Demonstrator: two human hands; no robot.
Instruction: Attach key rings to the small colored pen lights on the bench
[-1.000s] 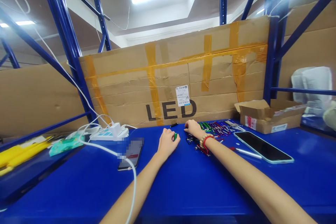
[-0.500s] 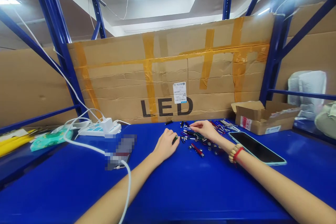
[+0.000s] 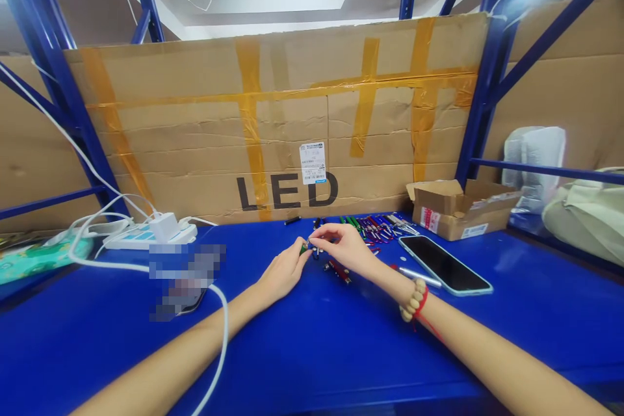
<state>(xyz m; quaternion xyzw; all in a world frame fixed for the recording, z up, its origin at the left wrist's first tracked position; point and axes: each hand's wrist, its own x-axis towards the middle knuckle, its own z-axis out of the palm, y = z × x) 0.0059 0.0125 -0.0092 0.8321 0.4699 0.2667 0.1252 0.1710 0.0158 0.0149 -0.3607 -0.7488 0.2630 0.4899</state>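
My left hand [image 3: 284,270] is closed around a small green tube [image 3: 303,249], of which only the end shows past the fingers. Thumb and forefinger of my right hand [image 3: 345,248] pinch a tiny silvery piece [image 3: 309,242] right at that end; its kind is too small to make out. Under and beside my right hand lie a dark red tube [image 3: 340,272] with a metal tip and other small parts, partly hidden by the hand. Behind it, several slim green, red and purple tubes [image 3: 375,229] are spread out. A silver tube [image 3: 420,277] lies by my right wrist.
A phone [image 3: 446,264] lies to the right, with an open cardboard box [image 3: 441,224] behind it. A black tube [image 3: 292,220] rests near the large cardboard wall [image 3: 205,156]. On the left are a power strip [image 3: 127,240] and a white cable [image 3: 225,325] crossing my left forearm.
My right hand has come away from the pile to my left hand, and their fingertips now meet at the green tube. The view has turned to the right and slightly down.
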